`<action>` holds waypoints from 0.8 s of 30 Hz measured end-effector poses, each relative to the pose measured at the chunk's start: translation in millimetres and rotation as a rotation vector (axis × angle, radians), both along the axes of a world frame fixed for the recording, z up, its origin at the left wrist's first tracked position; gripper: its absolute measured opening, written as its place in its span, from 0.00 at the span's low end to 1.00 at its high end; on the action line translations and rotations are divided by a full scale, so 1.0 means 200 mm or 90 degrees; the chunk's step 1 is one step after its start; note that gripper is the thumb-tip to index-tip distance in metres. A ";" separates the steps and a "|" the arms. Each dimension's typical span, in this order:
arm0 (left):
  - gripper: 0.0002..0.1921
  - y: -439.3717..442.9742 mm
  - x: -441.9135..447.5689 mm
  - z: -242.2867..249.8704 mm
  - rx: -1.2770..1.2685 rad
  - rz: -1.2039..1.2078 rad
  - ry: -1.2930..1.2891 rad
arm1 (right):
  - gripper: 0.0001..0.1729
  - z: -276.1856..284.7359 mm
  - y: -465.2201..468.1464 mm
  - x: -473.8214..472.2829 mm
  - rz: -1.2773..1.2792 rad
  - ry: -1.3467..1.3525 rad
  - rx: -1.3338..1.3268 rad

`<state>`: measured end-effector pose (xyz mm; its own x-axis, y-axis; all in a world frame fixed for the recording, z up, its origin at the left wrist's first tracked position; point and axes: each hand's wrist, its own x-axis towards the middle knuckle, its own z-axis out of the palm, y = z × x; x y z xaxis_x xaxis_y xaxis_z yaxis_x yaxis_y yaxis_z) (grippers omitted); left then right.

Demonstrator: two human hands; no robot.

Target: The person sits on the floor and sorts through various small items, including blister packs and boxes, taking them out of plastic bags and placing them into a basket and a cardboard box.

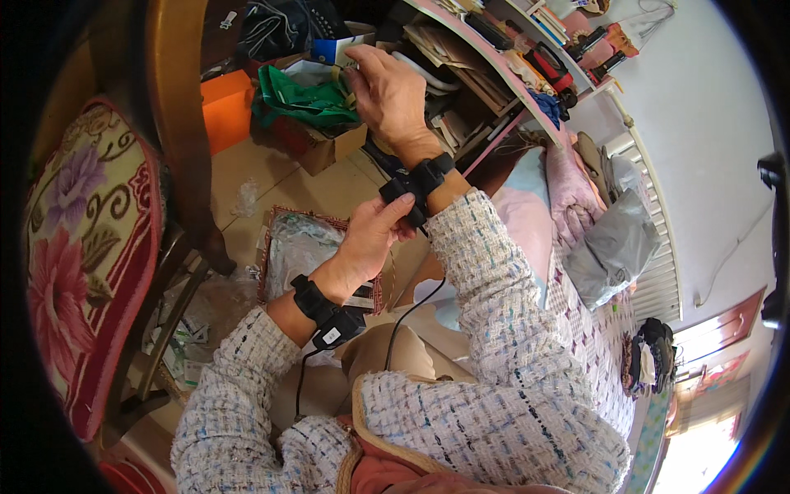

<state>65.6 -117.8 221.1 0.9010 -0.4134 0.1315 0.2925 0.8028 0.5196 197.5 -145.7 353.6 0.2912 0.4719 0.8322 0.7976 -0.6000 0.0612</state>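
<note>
My left hand (pixel 364 238) pinches a small black device (pixel 404 196) between thumb and fingers. That device sits on the black strap (pixel 434 173) around my right wrist, with a black cable (pixel 407 309) hanging from it. My right hand (pixel 390 99) is held out palm down, its fingers loosely bent and the thumb apart; nothing shows in its grasp. Behind its fingertips lies a green bag (pixel 302 96) in an open cardboard box (pixel 327 148). My left wrist wears a similar black strap (pixel 311 299) with a boxy black module (pixel 338 328) and its own cable.
A patterned basket (pixel 265 265) holding clear plastic stands on the tiled floor below. To the left is a wooden chair (pixel 179 123) with a floral cushion (pixel 92 265). An orange box (pixel 227 110), cluttered shelves (pixel 494 68) and a bed (pixel 592 333) with bedding surround me.
</note>
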 end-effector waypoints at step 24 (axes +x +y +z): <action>0.07 -0.09 0.01 -0.19 0.207 0.047 0.068 | 0.11 -0.47 -0.26 -0.01 0.092 0.307 0.121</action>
<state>66.9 -136.1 182.2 0.9316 -0.3515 -0.0931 0.3066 0.6217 0.7207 195.6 -196.9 260.2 0.6042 0.3892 0.6953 0.7839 -0.4467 -0.4312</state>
